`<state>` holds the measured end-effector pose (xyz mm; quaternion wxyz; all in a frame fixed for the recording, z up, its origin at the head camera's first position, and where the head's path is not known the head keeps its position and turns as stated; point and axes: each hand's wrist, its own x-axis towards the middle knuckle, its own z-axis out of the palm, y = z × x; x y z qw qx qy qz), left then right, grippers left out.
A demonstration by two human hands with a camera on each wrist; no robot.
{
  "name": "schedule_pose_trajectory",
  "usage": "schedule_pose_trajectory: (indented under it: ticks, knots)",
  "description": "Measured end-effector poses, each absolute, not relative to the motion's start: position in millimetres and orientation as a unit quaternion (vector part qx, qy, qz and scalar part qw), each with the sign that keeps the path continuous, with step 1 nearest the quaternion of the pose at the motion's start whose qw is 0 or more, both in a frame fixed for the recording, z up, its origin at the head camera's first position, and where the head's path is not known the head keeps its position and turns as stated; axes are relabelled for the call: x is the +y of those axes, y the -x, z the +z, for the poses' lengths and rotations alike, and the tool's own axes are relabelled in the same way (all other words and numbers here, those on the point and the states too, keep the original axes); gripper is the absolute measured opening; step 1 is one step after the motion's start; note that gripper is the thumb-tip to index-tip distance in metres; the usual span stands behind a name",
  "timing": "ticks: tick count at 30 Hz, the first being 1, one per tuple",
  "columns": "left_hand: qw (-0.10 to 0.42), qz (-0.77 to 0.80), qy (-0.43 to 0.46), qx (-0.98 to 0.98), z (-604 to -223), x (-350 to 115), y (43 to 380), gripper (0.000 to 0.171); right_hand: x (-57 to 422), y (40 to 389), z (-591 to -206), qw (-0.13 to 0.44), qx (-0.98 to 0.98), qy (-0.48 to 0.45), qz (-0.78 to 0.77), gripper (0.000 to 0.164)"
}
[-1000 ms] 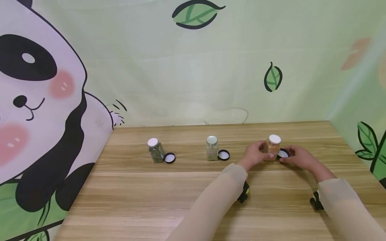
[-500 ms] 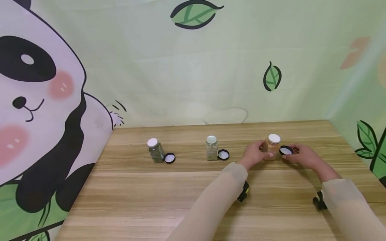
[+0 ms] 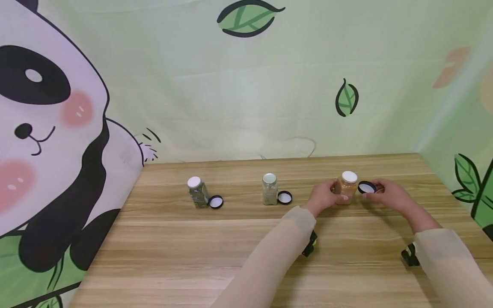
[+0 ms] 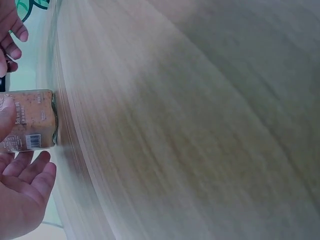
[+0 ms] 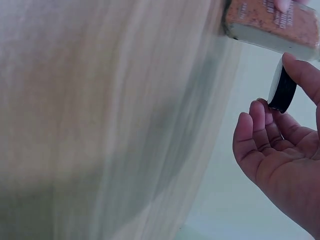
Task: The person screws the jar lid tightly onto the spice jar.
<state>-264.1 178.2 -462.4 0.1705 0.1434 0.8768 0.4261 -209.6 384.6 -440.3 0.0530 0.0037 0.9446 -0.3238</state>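
Observation:
At the right of the table, my left hand (image 3: 322,197) grips a square glass jar (image 3: 348,188) of orange-brown seasoning with a white top. Printed text and a barcode show on this jar (image 4: 35,122) in the left wrist view. Just right of it, my right hand (image 3: 390,194) pinches a black lid (image 3: 367,187) by its edge, white inside facing up toward the head camera. In the right wrist view the lid (image 5: 284,90) sits between thumb and fingers, apart from the jar (image 5: 272,22).
A jar of dark green herbs (image 3: 198,192) stands at left, a black lid (image 3: 215,202) beside it. Mid-table stands a jar with pale contents (image 3: 270,189), another black lid (image 3: 284,197) lying at its right. A printed cloth (image 3: 239,98) hangs behind the wooden table (image 3: 185,252).
My right hand has lifted the black lid from beside the orange-brown jar and moved it slightly right and up. The left hand keeps its grip on the jar.

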Motion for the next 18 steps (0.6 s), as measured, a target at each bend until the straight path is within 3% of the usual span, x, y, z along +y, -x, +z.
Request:
schedule_pose_trajectory:
  ticks: [18]
  knots:
    - [0.169,0.424,-0.143,0.878,-461,178,264,0.06,380,209,-422,0.036,0.951,0.009,-0.305,0.062]
